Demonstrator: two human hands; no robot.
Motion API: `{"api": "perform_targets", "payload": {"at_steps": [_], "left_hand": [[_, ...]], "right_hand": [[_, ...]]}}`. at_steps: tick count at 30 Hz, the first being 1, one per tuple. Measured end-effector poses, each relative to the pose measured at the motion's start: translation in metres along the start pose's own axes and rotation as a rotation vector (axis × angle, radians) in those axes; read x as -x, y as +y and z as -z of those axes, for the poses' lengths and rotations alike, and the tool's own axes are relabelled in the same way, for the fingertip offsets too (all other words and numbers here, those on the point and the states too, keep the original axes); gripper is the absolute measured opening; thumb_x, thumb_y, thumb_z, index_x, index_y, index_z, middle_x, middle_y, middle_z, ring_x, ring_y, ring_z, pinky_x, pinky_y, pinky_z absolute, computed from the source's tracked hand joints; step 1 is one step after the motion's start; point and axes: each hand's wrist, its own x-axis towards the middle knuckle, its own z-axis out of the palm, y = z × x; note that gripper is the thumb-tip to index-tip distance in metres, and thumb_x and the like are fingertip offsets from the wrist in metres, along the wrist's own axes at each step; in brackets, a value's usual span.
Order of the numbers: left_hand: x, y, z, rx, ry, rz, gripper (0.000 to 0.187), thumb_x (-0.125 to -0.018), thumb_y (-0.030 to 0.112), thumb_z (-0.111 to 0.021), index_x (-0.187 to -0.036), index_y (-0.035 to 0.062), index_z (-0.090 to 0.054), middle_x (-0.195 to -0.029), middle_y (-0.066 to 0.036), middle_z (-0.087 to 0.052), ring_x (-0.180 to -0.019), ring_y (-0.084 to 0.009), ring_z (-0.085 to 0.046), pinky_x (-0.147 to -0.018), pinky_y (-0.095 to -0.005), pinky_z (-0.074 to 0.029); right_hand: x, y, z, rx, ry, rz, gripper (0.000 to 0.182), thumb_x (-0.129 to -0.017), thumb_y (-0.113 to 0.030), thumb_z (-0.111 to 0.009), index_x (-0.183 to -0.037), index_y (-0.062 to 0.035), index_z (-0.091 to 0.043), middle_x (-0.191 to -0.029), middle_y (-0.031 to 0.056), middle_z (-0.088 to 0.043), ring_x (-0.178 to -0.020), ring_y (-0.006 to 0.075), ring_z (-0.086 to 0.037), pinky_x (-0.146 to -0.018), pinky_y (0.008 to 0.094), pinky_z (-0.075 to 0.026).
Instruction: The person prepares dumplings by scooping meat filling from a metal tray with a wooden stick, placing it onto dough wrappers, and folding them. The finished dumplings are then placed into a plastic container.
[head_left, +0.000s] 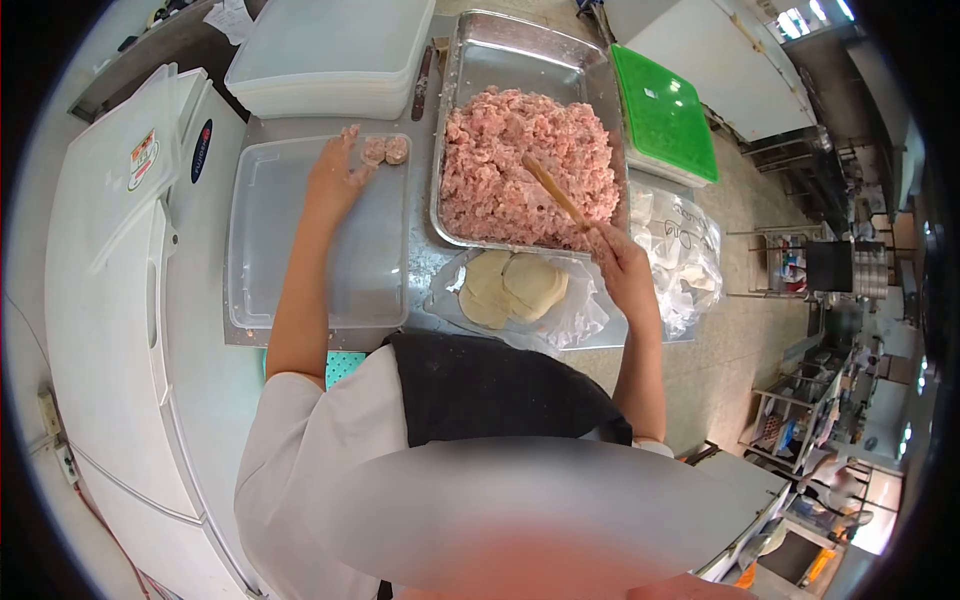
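Observation:
My left hand (338, 172) is over the far part of a translucent plastic tray (290, 270), its fingers apart. Just right of its fingertips, small pale-pink shaped meat pieces (385, 151) sit in the tray's far right corner. In my right hand (622, 262) is a flat wooden stick (553, 188), slanting up and left over the meat. Under its tip, a mound of pink ground meat (500, 150) fills much of a deep metal pan (520, 45). Round pale dough wrappers (535, 283) lie overlapping on a clear plastic bag (590, 320) in front of the pan.
Stacked translucent containers (320, 50) stand beyond the tray. A green-lidded container (665, 110) and a filled plastic bag (675, 245) are right of the pan. A white fridge (120, 290) borders the left side. Shelving with pots (850, 270) stands farther right.

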Motion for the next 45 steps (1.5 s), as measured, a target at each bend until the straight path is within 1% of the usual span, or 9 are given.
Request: {"api": "perform_targets", "payload": {"at_steps": [3, 5, 10, 19, 23, 27, 33, 38, 45], "left_hand": [[0.017, 0.075, 0.012, -0.013, -0.083, -0.112, 0.08, -0.078, 0.02, -0.073, -0.144, 0.0053, -0.032, -0.12, -0.011, -0.06, -0.102, -0.0199, -0.06, -0.084, -0.0308, -0.05], [0.03, 0.131, 0.0, 0.747, -0.476, 0.025, 0.074, -0.078, 0.022, -0.072, -0.142, 0.0059, -0.038, -0.104, -0.008, -0.065, -0.091, -0.0133, -0.059, -0.08, -0.0286, -0.048], [0.049, 0.175, -0.029, 0.569, -0.499, -0.127, 0.067, -0.081, 0.017, -0.068, -0.141, 0.007, -0.039, -0.094, -0.004, -0.061, -0.087, -0.0107, -0.057, -0.079, -0.0278, -0.047], [0.113, 0.191, -0.084, 0.418, -0.623, -0.102, 0.026, -0.083, 0.016, -0.066, -0.107, 0.005, -0.063, -0.104, -0.007, -0.063, -0.093, -0.0191, -0.06, -0.08, -0.0302, -0.047], [0.144, 0.188, -0.145, 0.174, -0.393, -0.415, 0.031, -0.076, 0.017, -0.069, -0.105, 0.0072, -0.064, -0.104, -0.012, -0.059, -0.099, -0.0324, -0.054, -0.089, -0.0391, -0.043], [0.154, 0.209, -0.157, -0.006, -0.32, -0.331, 0.03, -0.077, 0.017, -0.069, -0.104, 0.0078, -0.063, -0.105, -0.011, -0.058, -0.103, -0.0316, -0.052, -0.09, -0.0398, -0.042], [0.153, 0.207, -0.15, 0.104, -0.238, -0.326, 0.018, -0.079, 0.009, -0.066, -0.097, 0.0044, -0.066, -0.095, -0.011, -0.061, -0.093, -0.0307, -0.058, -0.084, -0.0385, -0.046], [0.157, 0.217, -0.134, 0.358, -0.028, 0.032, 0.017, -0.081, 0.012, -0.065, -0.096, 0.0037, -0.064, -0.097, -0.013, -0.065, -0.09, -0.0303, -0.061, -0.083, -0.037, -0.047], [0.164, 0.209, -0.142, 0.101, 0.023, -0.251, 0.015, -0.085, 0.015, -0.063, -0.095, 0.0039, -0.064, -0.095, -0.013, -0.065, -0.088, -0.0315, -0.061, -0.082, -0.0379, -0.048]], "right_hand": [[-0.009, -0.019, -0.013, -0.016, 0.049, 0.193, 0.023, -0.095, -0.018, -0.056, -0.108, 0.0002, -0.063, -0.079, 0.0103, -0.063, -0.07, 0.0207, -0.059, -0.066, 0.0308, -0.047], [-0.019, -0.016, -0.025, -0.005, 0.126, 0.397, 0.02, -0.096, -0.016, -0.054, -0.103, -0.0007, -0.064, -0.071, 0.0064, -0.058, -0.062, 0.0173, -0.054, -0.059, 0.0304, -0.045], [-0.04, -0.006, 0.009, 0.501, 0.019, 0.322, 0.02, -0.09, -0.023, -0.057, -0.086, -0.0039, -0.06, -0.08, 0.0174, -0.064, -0.075, 0.0357, -0.063, -0.063, 0.0456, -0.05], [-0.087, 0.099, 0.033, 0.698, -0.143, 0.357, 0.013, -0.082, -0.018, -0.057, -0.081, -0.0062, -0.063, -0.074, 0.0143, -0.066, -0.072, 0.0338, -0.065, -0.062, 0.0464, -0.051], [-0.084, 0.075, 0.076, 0.835, -0.171, 0.406, 0.018, -0.086, -0.021, -0.054, -0.081, -0.0082, -0.065, -0.074, 0.014, -0.066, -0.073, 0.034, -0.065, -0.062, 0.0464, -0.051], [-0.082, 0.033, 0.084, 0.764, -0.167, 0.503, 0.023, -0.089, -0.024, -0.054, -0.081, -0.008, -0.067, -0.072, 0.0146, -0.065, -0.071, 0.0346, -0.064, -0.062, 0.0467, -0.05], [-0.102, 0.12, 0.037, 0.647, -0.156, 0.621, 0.016, -0.081, -0.016, -0.056, -0.074, -0.0081, -0.068, -0.073, 0.0131, -0.066, -0.073, 0.0313, -0.066, -0.061, 0.0405, -0.052], [-0.075, 0.052, 0.078, 0.901, -0.237, 0.624, 0.014, -0.08, -0.014, -0.055, -0.079, -0.0078, -0.067, -0.075, 0.0128, -0.067, -0.072, 0.0295, -0.067, -0.058, 0.0419, -0.052], [-0.061, 0.077, -0.001, 0.665, -0.134, 0.786, 0.012, -0.08, -0.011, -0.053, -0.077, -0.0044, -0.063, -0.073, 0.0144, -0.066, -0.07, 0.0304, -0.068, -0.057, 0.0425, -0.053]]}}
